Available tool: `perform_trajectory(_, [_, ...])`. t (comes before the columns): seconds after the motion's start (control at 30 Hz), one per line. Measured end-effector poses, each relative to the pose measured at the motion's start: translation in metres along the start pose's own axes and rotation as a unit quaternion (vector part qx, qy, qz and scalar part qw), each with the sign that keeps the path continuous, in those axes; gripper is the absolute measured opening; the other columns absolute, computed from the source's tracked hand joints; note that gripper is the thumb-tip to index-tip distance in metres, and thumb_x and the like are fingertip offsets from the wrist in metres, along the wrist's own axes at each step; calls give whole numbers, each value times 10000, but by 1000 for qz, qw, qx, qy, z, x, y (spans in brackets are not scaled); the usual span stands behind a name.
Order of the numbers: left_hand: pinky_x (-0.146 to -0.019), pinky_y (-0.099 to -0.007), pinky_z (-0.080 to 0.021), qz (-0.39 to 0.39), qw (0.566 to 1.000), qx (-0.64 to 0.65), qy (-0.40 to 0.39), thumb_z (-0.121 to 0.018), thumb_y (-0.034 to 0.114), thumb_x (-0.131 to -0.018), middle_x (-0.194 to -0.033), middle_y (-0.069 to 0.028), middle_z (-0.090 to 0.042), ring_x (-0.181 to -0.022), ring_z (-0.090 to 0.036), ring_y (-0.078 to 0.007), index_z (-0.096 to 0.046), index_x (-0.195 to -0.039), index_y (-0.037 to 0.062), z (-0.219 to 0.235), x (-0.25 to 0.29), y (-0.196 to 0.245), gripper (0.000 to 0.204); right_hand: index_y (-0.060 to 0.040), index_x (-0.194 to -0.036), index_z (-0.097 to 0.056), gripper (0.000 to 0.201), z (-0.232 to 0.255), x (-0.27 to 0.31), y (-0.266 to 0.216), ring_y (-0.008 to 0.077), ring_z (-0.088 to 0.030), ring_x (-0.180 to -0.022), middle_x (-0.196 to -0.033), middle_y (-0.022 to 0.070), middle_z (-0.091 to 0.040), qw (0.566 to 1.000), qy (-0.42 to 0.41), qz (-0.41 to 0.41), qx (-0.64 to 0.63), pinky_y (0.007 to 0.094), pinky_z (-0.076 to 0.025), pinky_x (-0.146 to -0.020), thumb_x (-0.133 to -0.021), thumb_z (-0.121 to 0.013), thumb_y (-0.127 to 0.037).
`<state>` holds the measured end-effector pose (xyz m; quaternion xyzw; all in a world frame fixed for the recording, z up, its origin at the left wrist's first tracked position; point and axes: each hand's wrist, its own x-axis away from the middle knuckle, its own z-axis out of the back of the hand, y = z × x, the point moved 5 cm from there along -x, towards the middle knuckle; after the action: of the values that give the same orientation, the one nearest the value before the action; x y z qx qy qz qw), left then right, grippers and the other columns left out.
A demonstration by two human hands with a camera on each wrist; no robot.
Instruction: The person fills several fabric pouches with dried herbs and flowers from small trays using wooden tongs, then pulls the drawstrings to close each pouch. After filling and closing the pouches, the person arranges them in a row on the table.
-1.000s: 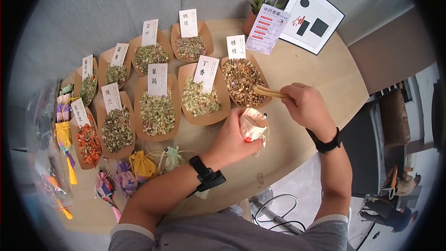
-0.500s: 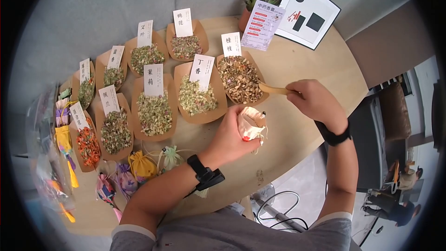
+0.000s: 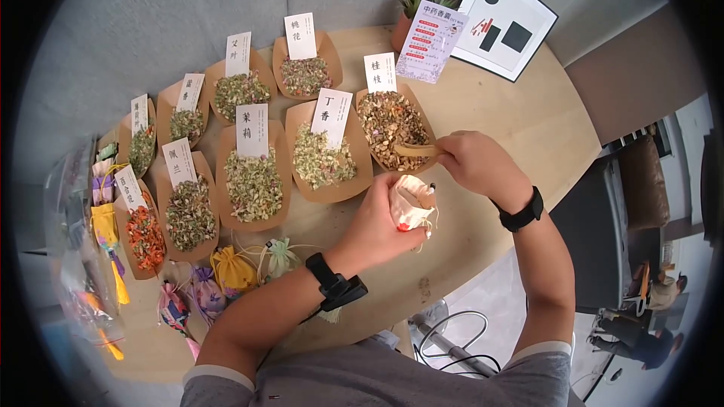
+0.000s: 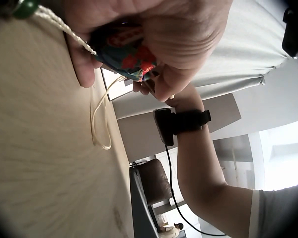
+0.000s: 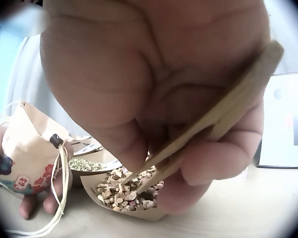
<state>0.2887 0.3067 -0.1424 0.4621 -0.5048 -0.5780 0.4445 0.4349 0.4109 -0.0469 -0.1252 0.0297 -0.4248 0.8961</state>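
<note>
A cream cloth drawstring pouch point(image 3: 412, 194) is gripped upright in my left hand point(image 3: 375, 224), its mouth open toward the top. The right wrist view shows red flowers, a dark bead and loose cords on the pouch point(image 5: 35, 148). My right hand point(image 3: 485, 166) pinches wooden tongs point(image 3: 417, 150) between thumb and fingers. Their two tips reach into brown dried chips point(image 3: 386, 117) in a kraft paper tray point(image 3: 424, 108). In the right wrist view the tongs point(image 5: 226, 106) slant down to the chips, tips slightly apart.
Several other paper trays of dried herbs and petals with white label cards, one labelled tray point(image 3: 279, 181) among them, fill the left and back. Small finished pouches point(image 3: 232, 267) lie at the front left. A potted plant, a lilac card point(image 3: 427, 41) and a framed picture point(image 3: 516, 0) stand behind.
The right hand first drew the tongs rightward to the tray's edge, then moved them back left into the near part of the chips. The left hand keeps the pouch in about the same spot.
</note>
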Motion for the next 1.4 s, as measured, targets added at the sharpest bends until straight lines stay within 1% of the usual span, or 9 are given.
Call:
perform_trajectory(0.67, [-984,-371,-511,9,1000,12,7,-867,114,-739,-1270,-146,-555,-1169,-593,-202,-313,-1369,-28,1,0,3,852,-11,-946,-719,142,44,22,-21,375,-656,-793,-844,175,-688,994,100,21,-40,455,-518,-707,-808,-691,-33])
perform_trajectory(0.8, [-983,-375,-512,13,1000,18,11,-869,125,-740,-1277,-156,-551,-1170,-595,-207,-308,-1370,-32,1,0,1,858,-3,-979,-726,194,70,46,-40,346,-650,-734,-822,164,-688,996,15,-14,-88,412,-514,-679,-789,-722,-37])
perform_trajectory(0.93, [-984,-376,-512,17,1000,16,8,-870,125,-740,-1284,-158,-547,-1174,-593,-209,-302,-1376,-31,0,0,3,866,7,-987,-723,189,65,52,-40,347,-649,-720,-813,171,-685,997,-24,3,-78,409,-512,-674,-809,-736,-56])
perform_trajectory(1.0, [-990,-374,-510,10,1000,7,6,-867,122,-743,-1277,-155,-550,-1173,-596,-212,-299,-1382,-28,1,1,6,868,19,-995,-720,184,69,50,-27,348,-646,-725,-819,186,-680,986,43,-68,-147,407,-513,-682,-844,-737,-84])
perform_trajectory(1.1, [-998,-377,-501,27,999,22,-4,-871,120,-739,-1295,-146,-528,-1203,-567,-204,-280,-1400,-24,0,3,18,898,32,-1019,-708,207,53,45,-8,359,-638,-722,-832,205,-671,984,102,-49,-137,418,-510,-686,-872,-734,-112])
perform_trajectory(1.23, [-997,-368,-489,-11,1000,24,-2,-880,109,-724,-1315,-132,-499,-1209,-531,-189,-258,-1422,-5,3,20,31,942,41,-1008,-691,191,33,39,-4,368,-635,-724,-840,222,-666,981,132,-21,-142,431,-505,-684,-888,-712,-106])
perform_trajectory(1.3, [-986,-360,-481,4,999,45,-20,-885,92,-710,-1338,-126,-464,-1207,-498,-180,-220,-1452,26,16,34,53,998,40,-981,-676,176,20,33,-1,391,-640,-763,-859,228,-671,976,116,-68,-169,442,-500,-697,-885,-709,-103])
perform_trajectory(1.33, [-987,-364,-489,-27,998,62,15,-876,143,-718,-1303,-151,-515,-1184,-561,-198,-300,-1423,-57,25,39,67,932,40,-981,-676,176,17,29,-1,391,-640,-763,-859,228,-671,975,118,-66,-176,442,-500,-697,-885,-709,-103])
perform_trajectory(1.4, [-982,-364,-492,-29,999,12,23,-872,134,-714,-1293,-146,-518,-1176,-559,-190,-304,-1422,-57,49,39,68,927,35,-939,-675,162,12,19,-2,415,-642,-812,-875,233,-675,980,118,-49,-152,465,-503,-731,-888,-694,-118])
